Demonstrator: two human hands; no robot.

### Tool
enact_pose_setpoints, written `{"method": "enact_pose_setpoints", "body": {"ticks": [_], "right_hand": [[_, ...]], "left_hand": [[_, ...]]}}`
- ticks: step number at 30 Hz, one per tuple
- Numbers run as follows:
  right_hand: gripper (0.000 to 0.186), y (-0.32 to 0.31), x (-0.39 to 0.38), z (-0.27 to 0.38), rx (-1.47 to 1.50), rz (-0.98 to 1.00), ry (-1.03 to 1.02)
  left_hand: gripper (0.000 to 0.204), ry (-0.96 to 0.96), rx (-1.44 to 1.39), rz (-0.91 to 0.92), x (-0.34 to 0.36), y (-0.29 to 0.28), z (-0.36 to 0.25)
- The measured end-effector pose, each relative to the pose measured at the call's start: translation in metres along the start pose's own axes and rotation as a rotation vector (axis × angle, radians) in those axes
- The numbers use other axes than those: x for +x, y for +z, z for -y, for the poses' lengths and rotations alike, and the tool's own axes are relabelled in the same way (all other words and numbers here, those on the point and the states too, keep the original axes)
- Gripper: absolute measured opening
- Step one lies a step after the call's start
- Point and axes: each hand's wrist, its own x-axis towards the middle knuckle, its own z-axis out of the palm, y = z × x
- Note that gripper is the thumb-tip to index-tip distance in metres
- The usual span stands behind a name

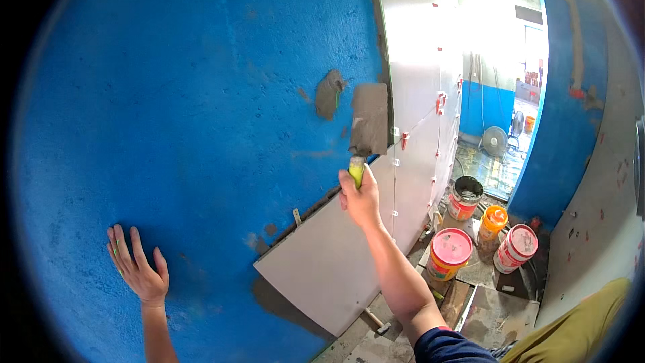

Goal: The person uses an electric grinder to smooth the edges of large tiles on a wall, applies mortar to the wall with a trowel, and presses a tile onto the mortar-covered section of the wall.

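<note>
My right hand (361, 196) is closed round the yellow-green handle of a trowel (369, 118). Its flat, mortar-smeared blade lies up against the blue wall (201, 128), beside the edge of the tiled part. Left of the blade, a patch of grey mortar (329, 95) sticks to the blue surface. Below the trowel, a large pale tile (329, 255) is set on the wall, with a small clip (296, 216) standing at its top edge. My left hand (139, 270) rests on the blue wall at the lower left, fingers stretched out, holding nothing.
Pale tiles (413, 60) with red levelling wedges (405, 140) run along the wall toward a bright doorway. Several buckets stand on the floor, among them a pink-lidded one (451, 247) and an orange one (494, 219). A hammer (378, 323) lies below the tile. A fan (494, 141) stands beyond the doorway.
</note>
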Motion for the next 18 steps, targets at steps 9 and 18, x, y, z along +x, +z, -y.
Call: {"method": "enact_pose_setpoints", "body": {"ticks": [9,18], "right_hand": [[0.026,-0.032,-0.013,0.035,-0.016,-0.078,-0.114],[0.032,0.011,0.002,0.054,0.301,-0.495,-0.900]], "left_hand": [[0.049,0.009,0.029,0.015,-0.002,0.000,0.004],[0.050,-0.001,0.075,0.047,-0.001,-0.006,0.010]]}}
